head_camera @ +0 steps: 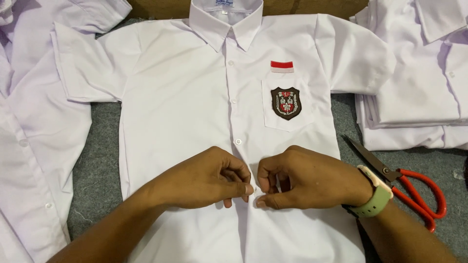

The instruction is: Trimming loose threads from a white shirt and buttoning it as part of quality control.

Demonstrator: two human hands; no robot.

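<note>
Grey felt surface (97, 165) under everything. White short-sleeved shirt (185, 112) spread flat, front up, beneath both hands. Stacked folded white shirts (414, 97) up right of right hand (312, 178); red-handled scissors (414, 190) just beside its wrist. Left hand (209, 178) and right hand both pinched narrow on shirt placket, apparently doing button.

Single view from a head-worn camera, looking almost straight down at close range onto a white shirt (195, 97) spread flat on a grey desk (97, 165). The shirt's collar lies at the frame's top edge, its hem toward the wearer. Both forearms enter from the bottom edge, over the shirt's lower placket. Red-handled scissors (414, 190) lie right of the shirt.
</note>
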